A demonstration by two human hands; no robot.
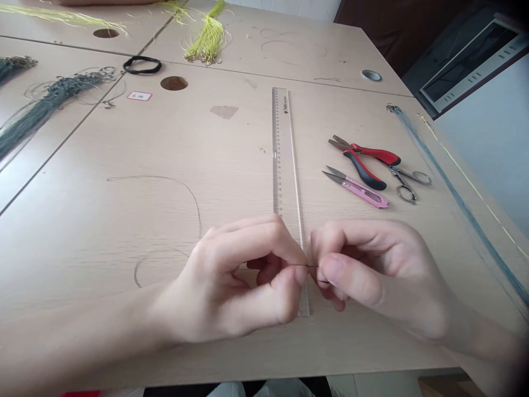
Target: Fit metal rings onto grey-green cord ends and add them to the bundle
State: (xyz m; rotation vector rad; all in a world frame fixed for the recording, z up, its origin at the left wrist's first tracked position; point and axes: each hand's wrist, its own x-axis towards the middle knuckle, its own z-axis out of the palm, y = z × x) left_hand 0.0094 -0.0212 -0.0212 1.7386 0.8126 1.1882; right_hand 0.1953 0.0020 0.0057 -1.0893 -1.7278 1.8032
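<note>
Both hands meet over the near end of a clear ruler point(285, 165). My left hand point(252, 270) is closed, thumb and forefinger pinching a thin dark cord point(313, 267). Close beside it on the right, my right hand point(372, 270) pinches the same cord, so only a short piece shows between the fingertips. A thin grey strand point(194, 198) curves over the table left of my left hand; whether it joins the pinched cord is hidden. The curled fingers cover whatever else lies within them.
Red-and-black pliers point(363, 160), pink thread snips point(359, 190) and small scissors point(407, 182) lie right of the ruler. Grey-blue cord bundles point(45, 105) are at left, yellow cords point(209, 38) at the back. A black band point(141, 65) lies near a table hole point(174, 83).
</note>
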